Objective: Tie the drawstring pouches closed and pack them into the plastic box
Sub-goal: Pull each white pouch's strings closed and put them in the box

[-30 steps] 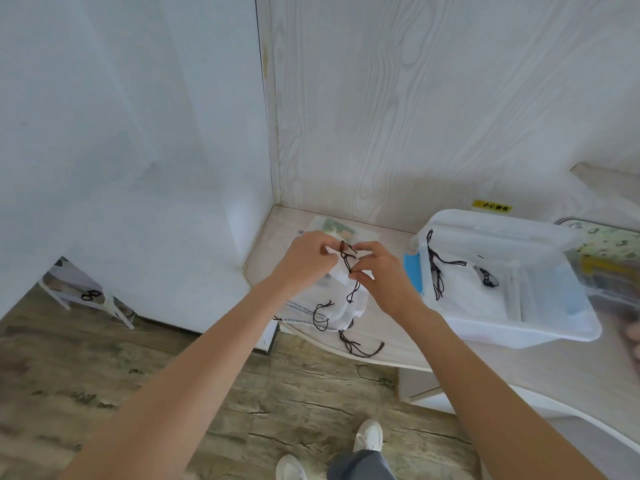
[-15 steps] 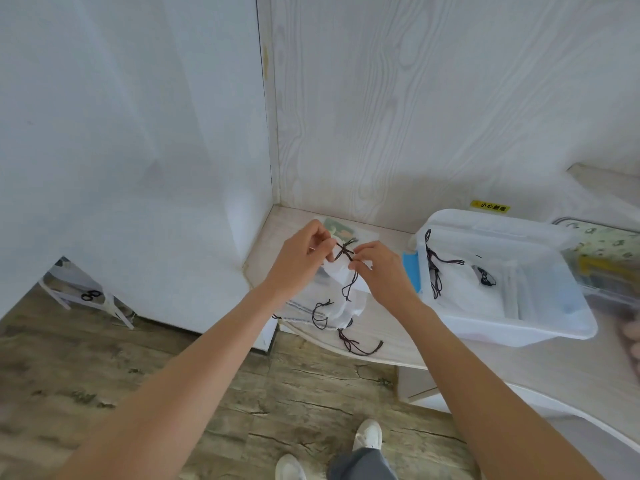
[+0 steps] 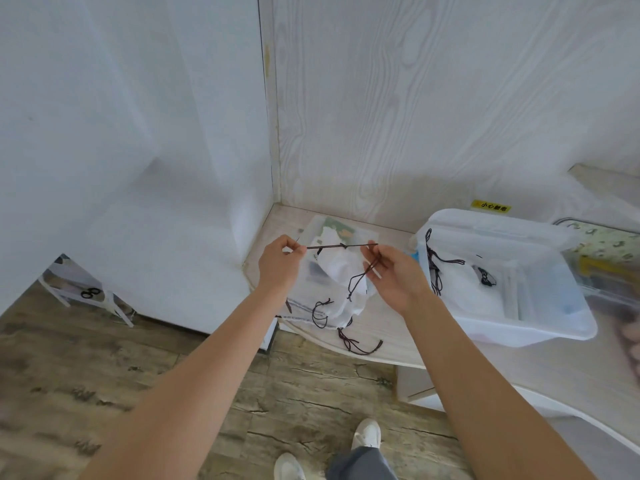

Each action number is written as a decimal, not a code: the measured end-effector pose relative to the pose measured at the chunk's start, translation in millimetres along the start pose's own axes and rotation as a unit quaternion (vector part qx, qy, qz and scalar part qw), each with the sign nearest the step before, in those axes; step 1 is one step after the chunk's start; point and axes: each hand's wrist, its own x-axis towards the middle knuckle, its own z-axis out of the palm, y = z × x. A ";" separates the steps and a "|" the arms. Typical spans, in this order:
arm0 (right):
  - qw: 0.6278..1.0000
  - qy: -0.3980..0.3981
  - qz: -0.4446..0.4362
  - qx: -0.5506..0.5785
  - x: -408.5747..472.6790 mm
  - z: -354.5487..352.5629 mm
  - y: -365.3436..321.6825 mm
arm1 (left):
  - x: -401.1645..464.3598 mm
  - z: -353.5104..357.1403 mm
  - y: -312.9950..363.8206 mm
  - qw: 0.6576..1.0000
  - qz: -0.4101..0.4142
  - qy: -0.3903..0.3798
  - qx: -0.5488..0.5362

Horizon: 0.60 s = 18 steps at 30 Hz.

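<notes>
This looks like a room in a home. The wood floor [image 3: 104,393] lies at 6 o'clock, white wood-look walls [image 3: 415,98] at 12 o'clock. A pale table [image 3: 381,327] fits the corner, with a yellow sticker [image 3: 491,206] at 2 o'clock.

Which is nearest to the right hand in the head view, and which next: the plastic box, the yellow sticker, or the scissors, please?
From the right hand:
1. Plastic box, just to its right on the counter.
2. Yellow sticker, on the wall behind the box.
3. Scissors, far left, low beside the floor.
</notes>
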 end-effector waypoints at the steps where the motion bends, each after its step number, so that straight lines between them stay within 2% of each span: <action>1: 1.000 0.002 0.002 0.025 -0.4 -0.1 1.5 | 0.0 -0.4 -1.4 1.000 -0.010 0.004 -0.002; 5: 0.997 -0.019 -0.015 0.073 -3.6 8.1 8.4 | -1.8 1.6 -3.6 0.999 -0.048 0.015 -0.006; 10: 0.996 -0.051 -0.051 0.050 -1.5 16.9 7.5 | 0.4 0.7 -6.6 0.992 -0.101 -0.065 -0.025; 14: 0.990 -0.046 -0.092 -0.097 0.6 21.3 9.3 | 0.8 1.2 -6.5 0.989 -0.103 -0.099 -0.036; 18: 0.960 -0.015 -0.130 -0.249 1.7 29.0 12.3 | -0.5 -3.1 11.8 0.995 -0.017 -0.095 -0.015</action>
